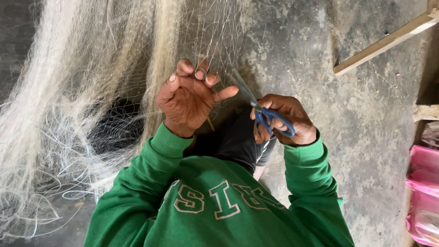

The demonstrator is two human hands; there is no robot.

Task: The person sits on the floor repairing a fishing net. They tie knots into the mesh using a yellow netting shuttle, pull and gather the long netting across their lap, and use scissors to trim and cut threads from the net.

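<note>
A pale fishing net fills the left half of the frame, heaped and trailing in loose strands over a grey concrete floor, with a dark hollow near its middle. Its finer mesh stretches up toward the top centre, where it grows so thin against the floor that single threads are hard to follow.

The left hand sits at centre, raised into that mesh, its fingers curled and pinching a few strands near the fingertips, the forefinger pointing right. Just to its right, the right hand grips blue-handled scissors with fingers through the loops. The blades run up and to the left, their long axis aimed at the strands just right of the left hand's fingertips; the tips lie close to that hand, nearly touching the mesh. Whether the blades are parted or closed on a thread cannot be told, as they blur into the net.

Green sleeves fill the lower centre. A wooden batten crosses the upper right, and a pink plastic bag is cut off at the right edge.
</note>
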